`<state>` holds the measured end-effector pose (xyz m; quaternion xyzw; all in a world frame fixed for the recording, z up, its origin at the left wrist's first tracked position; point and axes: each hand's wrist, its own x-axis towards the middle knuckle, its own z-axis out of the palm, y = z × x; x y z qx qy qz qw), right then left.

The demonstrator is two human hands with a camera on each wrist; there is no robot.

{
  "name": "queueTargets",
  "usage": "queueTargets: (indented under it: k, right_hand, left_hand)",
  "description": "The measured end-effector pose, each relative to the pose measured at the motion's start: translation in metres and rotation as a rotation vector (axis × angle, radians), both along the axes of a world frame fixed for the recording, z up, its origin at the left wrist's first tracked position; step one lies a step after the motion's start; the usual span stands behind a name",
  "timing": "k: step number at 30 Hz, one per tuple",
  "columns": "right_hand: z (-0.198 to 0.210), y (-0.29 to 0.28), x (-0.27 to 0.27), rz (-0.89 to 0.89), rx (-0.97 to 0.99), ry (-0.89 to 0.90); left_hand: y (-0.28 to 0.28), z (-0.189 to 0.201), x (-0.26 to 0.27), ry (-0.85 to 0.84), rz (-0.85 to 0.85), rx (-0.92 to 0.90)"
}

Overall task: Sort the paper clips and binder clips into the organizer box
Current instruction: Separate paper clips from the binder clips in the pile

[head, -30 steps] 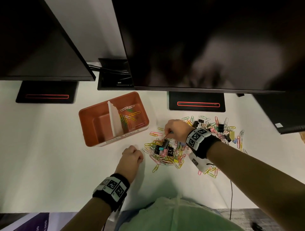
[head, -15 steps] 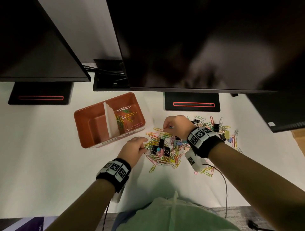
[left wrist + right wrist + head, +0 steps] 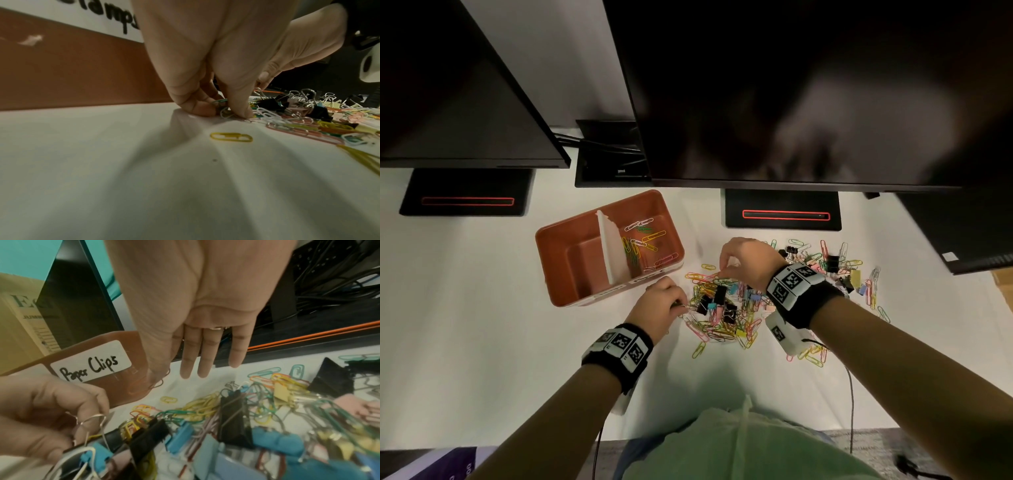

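An orange organizer box (image 3: 571,274) with a white divider holds several paper clips (image 3: 643,240) in its right compartment; its left compartment looks bare. A mixed pile of coloured paper clips and binder clips (image 3: 726,308) lies right of it. My left hand (image 3: 681,306) pinches paper clips (image 3: 223,105) at the pile's left edge, low on the table. My right hand (image 3: 722,272) hovers over the pile's far side, thumb and forefinger pinching one thin paper clip (image 3: 159,382), the other fingers (image 3: 203,363) straight. The box wall bears a "Paper Clips" label (image 3: 92,363).
Two dark monitors overhang the back of the white table, their stand bases (image 3: 465,192) (image 3: 782,209) behind the box and pile. More clips (image 3: 835,267) are scattered to the right. A thin cable (image 3: 851,394) runs off the near edge. One yellow clip (image 3: 231,137) lies apart.
My left hand moved from the bare table up to the pile's left edge and pinched clips. My right hand lifted off the pile with a paper clip pinched.
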<state>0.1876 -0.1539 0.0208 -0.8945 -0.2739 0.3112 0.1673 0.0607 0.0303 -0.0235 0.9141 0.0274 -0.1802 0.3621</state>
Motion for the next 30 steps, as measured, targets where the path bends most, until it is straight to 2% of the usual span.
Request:
queueTargets:
  k: [2,12,20,30]
  right_hand:
    - [-0.003,0.007,-0.002,0.037,-0.001,-0.029]
    - [-0.011,0.039,-0.015,0.221,-0.098,0.045]
    - [-0.016,0.039,-0.012,0.074,-0.107,0.15]
    - [-0.009,0.023,-0.016,-0.171,0.117,0.248]
  left_hand:
    - [0.002,0.0,0.0,-0.007,-0.005,0.006]
    - [0.01,-0.002,-0.003,0.02,0.008,-0.007]
    - [0.003,-0.005,-0.004,0.033,-0.007,0.072]
    - [0.001,-0.003,-0.004,0.05,-0.043,0.126]
